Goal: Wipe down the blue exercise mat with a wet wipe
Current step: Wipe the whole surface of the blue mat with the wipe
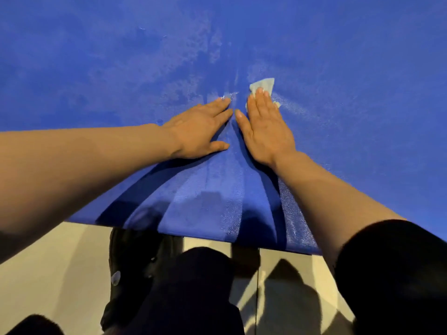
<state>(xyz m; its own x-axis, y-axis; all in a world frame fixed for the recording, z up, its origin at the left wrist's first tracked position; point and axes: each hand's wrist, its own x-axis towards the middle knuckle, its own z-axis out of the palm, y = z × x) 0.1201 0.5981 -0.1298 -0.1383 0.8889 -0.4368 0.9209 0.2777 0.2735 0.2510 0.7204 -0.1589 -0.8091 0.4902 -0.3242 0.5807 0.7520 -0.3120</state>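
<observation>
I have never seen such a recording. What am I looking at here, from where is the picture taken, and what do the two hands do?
There is no machine, only a person. The single picture comes from a camera worn on the head, looking forward and down. A large blue foam exercise mat fills most of the view, lying on a pale floor. The left hand lies flat on the mat, holding nothing. The right hand presses a small white wet wipe flat against the mat with straight fingers. Lighter smeared patches on the mat look like moisture.

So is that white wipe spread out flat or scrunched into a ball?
Mostly flat. The wet wipe lies pressed on the blue mat under the right hand's straight fingers; only its crumpled edges show.
</observation>
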